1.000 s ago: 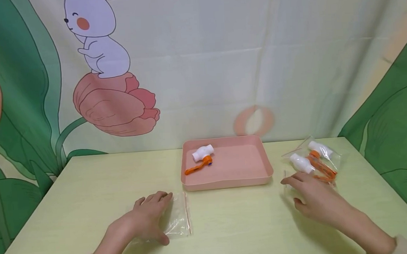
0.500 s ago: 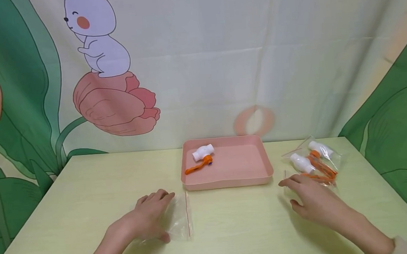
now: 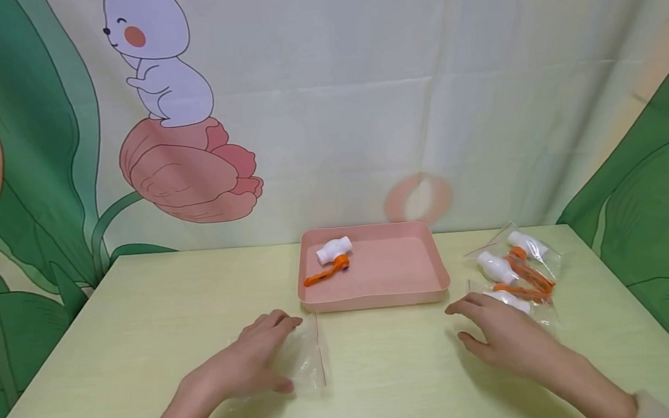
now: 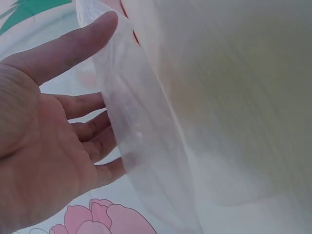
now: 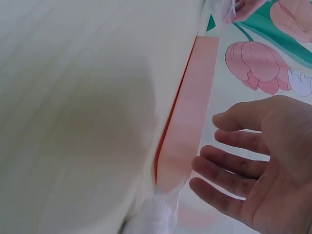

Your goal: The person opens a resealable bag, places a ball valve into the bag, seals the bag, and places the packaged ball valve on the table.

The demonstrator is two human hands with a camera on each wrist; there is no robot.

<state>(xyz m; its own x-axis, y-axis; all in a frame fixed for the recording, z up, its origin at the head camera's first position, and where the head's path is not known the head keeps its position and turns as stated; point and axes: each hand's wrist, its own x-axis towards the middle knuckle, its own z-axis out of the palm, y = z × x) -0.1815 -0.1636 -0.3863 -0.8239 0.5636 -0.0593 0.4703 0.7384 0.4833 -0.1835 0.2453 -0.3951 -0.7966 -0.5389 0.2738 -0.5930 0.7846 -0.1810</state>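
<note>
My left hand (image 3: 257,357) touches a clear zip bag (image 3: 306,361) on the table, left of the middle. In the left wrist view its thumb and spread fingers rest along the crinkled bag (image 4: 141,122), with a gap between them. My right hand (image 3: 505,329) hovers low at the right with loosely bent fingers, holding nothing. Just beyond it lie several bagged white ball valves (image 3: 496,267) with orange levers. The right hand partly covers the nearest bag in the head view; its white valve (image 5: 153,214) shows at the bottom of the right wrist view.
A shallow pink tray (image 3: 395,266) stands at the back middle of the pale table (image 3: 379,372). In its left part lies an unbagged white ball valve (image 3: 334,251) with an orange lever. Behind the table hangs a printed curtain (image 3: 328,107).
My left hand has slid a little to the right, and the clear bag has moved with it. My right hand has drifted left, uncovering more of the nearest bagged valve.
</note>
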